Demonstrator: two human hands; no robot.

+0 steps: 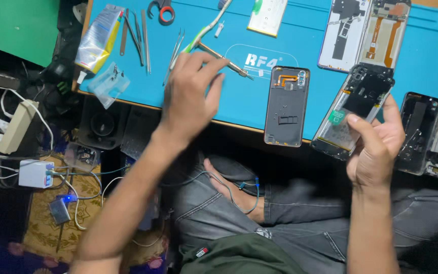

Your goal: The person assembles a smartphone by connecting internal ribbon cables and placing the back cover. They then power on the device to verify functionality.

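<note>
Covering the bench, blue mat [239, 101]; left hand [188, 96] pinching screwdriver [226, 60], right hand [376, 147] gripping phone [353, 109].

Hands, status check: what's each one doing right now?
Left hand pinching screwdriver on blue mat. Right hand gripping opened phone. Nothing between them.
</note>
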